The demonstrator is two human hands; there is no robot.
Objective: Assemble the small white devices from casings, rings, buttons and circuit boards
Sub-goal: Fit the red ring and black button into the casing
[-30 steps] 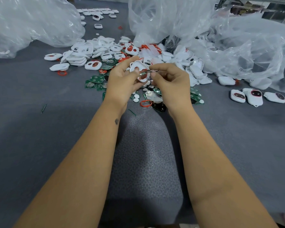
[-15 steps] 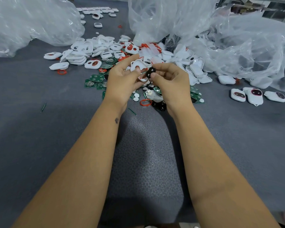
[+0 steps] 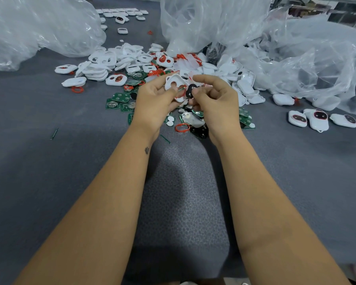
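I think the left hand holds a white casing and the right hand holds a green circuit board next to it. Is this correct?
Not quite. In the head view the right hand pinches a small black button piece, not a green circuit board; the green circuit boards lie on the table. The rest stands: the left hand holds a white casing, and the black piece is right next to it.

We see bare grey mat (image 3: 49, 182) on the near side and far to the left and right. Ahead, a pile of casings (image 3: 119, 64) and circuit boards (image 3: 120, 97) blocks the middle; plastic bags (image 3: 296, 58) crowd the far right, perhaps hiding more parts.
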